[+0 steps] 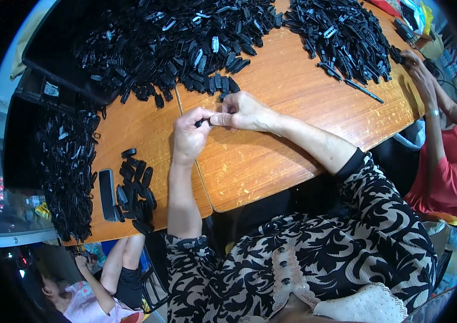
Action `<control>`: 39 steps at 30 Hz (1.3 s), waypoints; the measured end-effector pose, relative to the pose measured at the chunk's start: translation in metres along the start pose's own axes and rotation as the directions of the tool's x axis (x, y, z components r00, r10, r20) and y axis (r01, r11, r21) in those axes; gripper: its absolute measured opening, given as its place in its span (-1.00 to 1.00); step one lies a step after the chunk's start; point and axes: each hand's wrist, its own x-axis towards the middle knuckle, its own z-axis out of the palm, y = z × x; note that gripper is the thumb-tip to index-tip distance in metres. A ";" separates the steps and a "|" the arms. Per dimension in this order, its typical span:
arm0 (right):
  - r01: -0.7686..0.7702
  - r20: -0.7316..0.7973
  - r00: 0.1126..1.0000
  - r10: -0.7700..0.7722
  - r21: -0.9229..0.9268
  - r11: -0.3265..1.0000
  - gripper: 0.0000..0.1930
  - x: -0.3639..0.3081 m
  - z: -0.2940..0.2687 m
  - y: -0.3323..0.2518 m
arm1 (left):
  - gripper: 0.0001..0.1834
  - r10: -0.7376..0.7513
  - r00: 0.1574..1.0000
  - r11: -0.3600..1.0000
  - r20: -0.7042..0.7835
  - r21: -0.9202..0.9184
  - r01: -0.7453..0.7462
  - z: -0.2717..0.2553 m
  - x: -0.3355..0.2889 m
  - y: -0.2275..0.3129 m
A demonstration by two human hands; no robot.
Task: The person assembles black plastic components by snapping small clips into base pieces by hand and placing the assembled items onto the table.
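Over the middle of the wooden table [250, 161], my left hand [191, 134] and my right hand [247, 113] meet, fingers pinched together. Between them sits a small black plastic part [200, 123], mostly covered by my fingers, so its full shape is hidden. Both hands are closed on it. Just beyond them lies a loose row of small black oblong parts [218, 82], at the edge of a large heap of black plastic parts [169, 48].
A second heap of slim black parts [347, 43] lies far right, with a pen [364, 91] beside it. Left are another heap [67, 167], a smartphone [108, 195] and a small cluster [138, 188]. A person in red [446, 172] works at right; another person [88, 290] sits lower left.
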 end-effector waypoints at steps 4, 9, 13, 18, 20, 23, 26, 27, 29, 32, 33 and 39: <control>-0.090 0.251 0.968 0.006 0.325 0.941 -0.51 -0.009 -0.013 -0.009 | -0.78 -0.016 1.000 0.983 0.006 -0.185 0.017 -0.009 -0.001 0.004; -0.052 0.142 0.990 -0.023 0.504 0.862 -0.52 -0.002 -0.007 0.002 | -0.65 -0.244 0.957 0.943 0.156 -0.193 0.272 -0.020 0.002 0.026; -0.023 0.158 0.987 -0.028 0.310 0.950 -0.56 -0.011 -0.023 -0.023 | -0.64 -0.269 0.959 0.912 0.083 -0.298 0.282 -0.024 -0.003 0.028; 0.265 -0.324 0.792 -0.517 -0.581 0.770 -0.76 0.029 -0.065 0.047 | -0.72 -0.526 0.846 0.804 0.092 0.379 0.458 -0.074 -0.018 0.045; 0.270 -0.301 0.749 -0.591 -0.675 0.686 -0.76 0.030 -0.069 0.055 | -0.67 -0.488 0.872 0.762 0.031 0.502 0.408 -0.083 -0.025 0.059; 0.250 -0.251 0.763 -0.596 -0.736 0.630 -0.76 0.028 -0.067 0.052 | -0.58 -0.373 0.927 0.635 -0.040 0.717 0.286 -0.071 -0.023 0.080; 0.172 -0.245 0.824 -0.510 -0.750 0.639 -0.75 0.026 -0.058 0.042 | -0.60 -0.004 0.998 0.689 0.068 0.723 -0.047 -0.030 0.000 0.082; 0.165 -0.274 0.793 -0.545 -0.764 0.624 -0.74 0.026 -0.058 0.045 | -0.62 0.148 0.984 0.705 0.094 0.688 -0.172 -0.008 0.010 0.072; 0.149 -0.306 0.759 -0.575 -0.778 0.611 -0.73 0.025 -0.061 0.050 | -0.63 0.170 0.972 0.663 0.163 0.711 -0.236 0.029 0.024 0.061; 0.171 -0.300 0.703 -0.645 -0.809 0.563 -0.73 0.027 -0.061 0.049 | -0.68 0.235 0.941 0.533 0.245 0.777 -0.336 0.040 0.018 0.042; 0.168 -0.299 0.711 -0.636 -0.806 0.567 -0.74 0.027 -0.062 0.051 | -0.71 0.280 0.917 0.453 0.283 0.804 -0.386 0.043 0.018 0.040; 0.128 -0.221 0.806 -0.549 -0.841 0.526 -0.78 0.022 -0.065 0.051 | -0.78 0.327 0.914 0.562 0.241 0.728 -0.393 0.039 0.002 0.043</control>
